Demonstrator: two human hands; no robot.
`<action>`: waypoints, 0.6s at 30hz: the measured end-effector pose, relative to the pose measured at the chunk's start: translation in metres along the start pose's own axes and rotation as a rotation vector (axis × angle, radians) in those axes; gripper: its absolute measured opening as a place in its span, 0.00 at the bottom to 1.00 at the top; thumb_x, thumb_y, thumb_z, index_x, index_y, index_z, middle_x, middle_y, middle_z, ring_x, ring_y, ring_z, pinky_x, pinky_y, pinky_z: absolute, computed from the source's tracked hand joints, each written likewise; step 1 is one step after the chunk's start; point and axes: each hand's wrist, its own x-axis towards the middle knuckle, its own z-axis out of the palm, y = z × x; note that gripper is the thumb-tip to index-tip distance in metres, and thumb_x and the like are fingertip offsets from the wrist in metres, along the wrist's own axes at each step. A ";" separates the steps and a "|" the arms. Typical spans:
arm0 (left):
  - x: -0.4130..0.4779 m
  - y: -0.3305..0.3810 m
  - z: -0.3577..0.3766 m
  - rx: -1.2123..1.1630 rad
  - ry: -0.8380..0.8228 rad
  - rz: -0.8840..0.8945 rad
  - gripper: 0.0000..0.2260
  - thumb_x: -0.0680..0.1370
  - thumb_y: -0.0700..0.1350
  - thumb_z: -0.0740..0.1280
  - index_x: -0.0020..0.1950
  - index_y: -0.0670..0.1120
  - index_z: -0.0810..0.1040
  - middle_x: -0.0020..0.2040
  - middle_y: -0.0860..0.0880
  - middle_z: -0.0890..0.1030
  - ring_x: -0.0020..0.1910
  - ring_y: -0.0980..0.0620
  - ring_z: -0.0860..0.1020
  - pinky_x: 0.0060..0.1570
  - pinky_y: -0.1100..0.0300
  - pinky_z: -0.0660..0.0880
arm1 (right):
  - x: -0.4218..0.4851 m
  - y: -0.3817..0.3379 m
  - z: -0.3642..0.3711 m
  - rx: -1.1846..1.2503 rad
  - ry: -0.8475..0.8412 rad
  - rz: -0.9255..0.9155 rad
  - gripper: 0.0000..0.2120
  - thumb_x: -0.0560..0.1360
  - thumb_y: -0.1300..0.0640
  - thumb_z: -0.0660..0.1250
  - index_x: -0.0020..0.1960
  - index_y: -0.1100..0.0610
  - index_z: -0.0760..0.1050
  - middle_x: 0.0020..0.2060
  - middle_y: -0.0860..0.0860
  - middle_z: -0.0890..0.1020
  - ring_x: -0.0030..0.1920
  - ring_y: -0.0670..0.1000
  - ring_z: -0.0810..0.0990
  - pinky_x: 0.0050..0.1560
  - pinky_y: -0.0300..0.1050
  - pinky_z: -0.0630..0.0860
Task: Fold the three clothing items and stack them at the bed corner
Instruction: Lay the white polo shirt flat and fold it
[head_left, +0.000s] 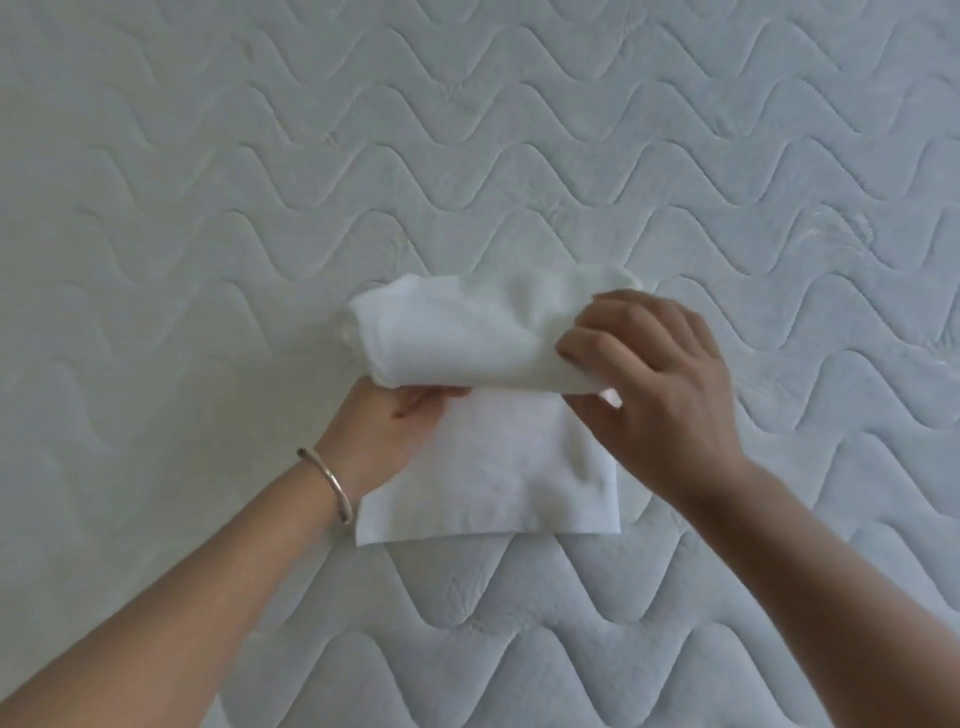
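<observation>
On the mattress (208, 208), a white garment (488, 467) lies half folded; left hand (384, 431) and right hand (649, 384) clench their fingers on its folded edge.

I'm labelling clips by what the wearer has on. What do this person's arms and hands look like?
The left forearm and the right forearm are bare, with no sleeves in view. The left hand has a thin silver-coloured bangle round its wrist. The right hand shows no watch, bracelet or glove, and no ring can be seen on either hand.
</observation>
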 end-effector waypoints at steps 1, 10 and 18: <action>-0.009 0.000 -0.003 -0.271 0.087 -0.227 0.10 0.70 0.37 0.65 0.40 0.51 0.83 0.38 0.54 0.84 0.43 0.56 0.81 0.48 0.61 0.78 | -0.013 -0.007 0.001 0.000 -0.010 -0.021 0.02 0.74 0.58 0.67 0.47 0.56 0.76 0.44 0.54 0.81 0.53 0.55 0.76 0.52 0.49 0.70; -0.048 -0.004 -0.008 -0.663 0.099 -0.543 0.14 0.70 0.48 0.66 0.54 0.46 0.77 0.46 0.50 0.84 0.43 0.56 0.82 0.38 0.63 0.79 | -0.094 -0.038 0.014 -0.117 -0.187 0.028 0.13 0.69 0.62 0.71 0.48 0.52 0.70 0.50 0.50 0.73 0.62 0.52 0.71 0.64 0.55 0.65; -0.080 -0.029 -0.002 -0.322 0.149 -0.379 0.17 0.70 0.38 0.72 0.52 0.54 0.71 0.50 0.53 0.80 0.43 0.61 0.80 0.44 0.63 0.78 | -0.119 -0.056 0.006 -0.156 -0.409 0.165 0.07 0.69 0.52 0.65 0.45 0.53 0.78 0.48 0.50 0.80 0.59 0.49 0.73 0.60 0.53 0.63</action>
